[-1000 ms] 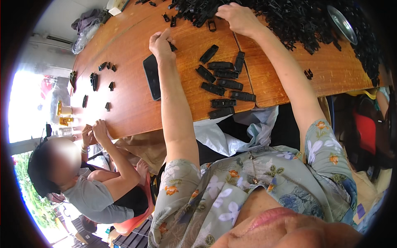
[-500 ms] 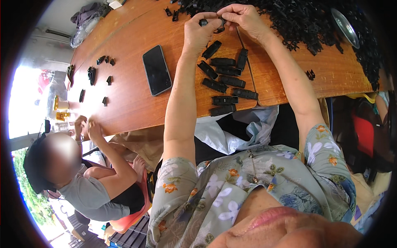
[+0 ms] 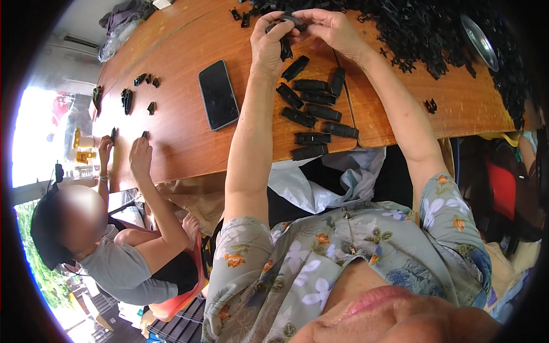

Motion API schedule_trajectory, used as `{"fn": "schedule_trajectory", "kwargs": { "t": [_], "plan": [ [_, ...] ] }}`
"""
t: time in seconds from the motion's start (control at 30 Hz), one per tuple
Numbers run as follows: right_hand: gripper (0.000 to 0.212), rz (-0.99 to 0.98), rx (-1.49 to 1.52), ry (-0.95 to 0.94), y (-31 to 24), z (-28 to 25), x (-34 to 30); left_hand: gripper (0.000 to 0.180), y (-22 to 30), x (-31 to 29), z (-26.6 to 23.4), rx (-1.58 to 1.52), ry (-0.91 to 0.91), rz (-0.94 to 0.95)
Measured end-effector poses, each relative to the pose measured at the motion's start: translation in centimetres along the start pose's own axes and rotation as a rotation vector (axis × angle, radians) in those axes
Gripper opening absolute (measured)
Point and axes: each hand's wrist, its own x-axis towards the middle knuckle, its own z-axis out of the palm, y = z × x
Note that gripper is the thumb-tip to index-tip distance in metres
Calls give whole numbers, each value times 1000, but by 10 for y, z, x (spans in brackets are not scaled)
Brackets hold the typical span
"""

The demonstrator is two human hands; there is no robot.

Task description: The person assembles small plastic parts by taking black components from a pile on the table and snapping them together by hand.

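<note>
Black plastic everywhere, honestly. Left hand (image 3: 266, 50) was curled around a black part (image 3: 295, 23), pinching it between thumb and fingers, and the right hand (image 3: 338, 38) had its fingertips on the far end, so both were grasping and neither had let go. I'd guess the left was steadying it so the right could work that end, but the fingers covered too much to be sure. Another dark bit (image 3: 286, 50) poked out just under the left hand toward the body; couldn't tell if it was held or lying on the wood.

Long axis of the held part ran roughly crosswise, from the left hand over to the right, dipping a bit toward the body at the right end. No clue which end counted as the front.

On the body side of the hands, between the forearms, sat a loose batch of longish black pieces (image 3: 318, 98). Most lay crosswise, some slanted, and one (image 3: 337, 82) pointed more away from the body. Probably parked there for a short reach. A big heap of small black parts (image 3: 423, 34) spread beyond and right of the right hand, likely for easy grabbing, with a metal dish (image 3: 479, 43) on it. A phone (image 3: 218, 95) lay left of the left forearm, maybe out of the way.
</note>
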Motion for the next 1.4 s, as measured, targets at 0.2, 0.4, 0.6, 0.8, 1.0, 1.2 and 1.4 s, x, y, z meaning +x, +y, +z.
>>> {"fn": "schedule_trajectory", "kwargs": {
  "t": [0.2,0.4,0.6,0.8,1.0,1.2,1.4],
  "plan": [
    [29,-234,-217,69,22,-24,10,32,-3,9,6,-65,-31,17],
    [22,42,-214,37,6,-29,3,36,2,8,-11,99,46,40],
    [26,28,-606,-121,10,-39,6,39,1,4,-6,385,39,32],
    [24,-318,-921,205,30,-43,3,31,-5,4,6,476,33,78],
    [25,-125,-1268,-37,9,-29,-2,34,-1,2,3,670,34,159],
    [23,-382,-1062,277,17,-43,8,31,-2,4,8,692,26,132],
    [25,-170,-1377,43,3,-16,-8,31,6,4,-9,617,151,181]
  ]
}}
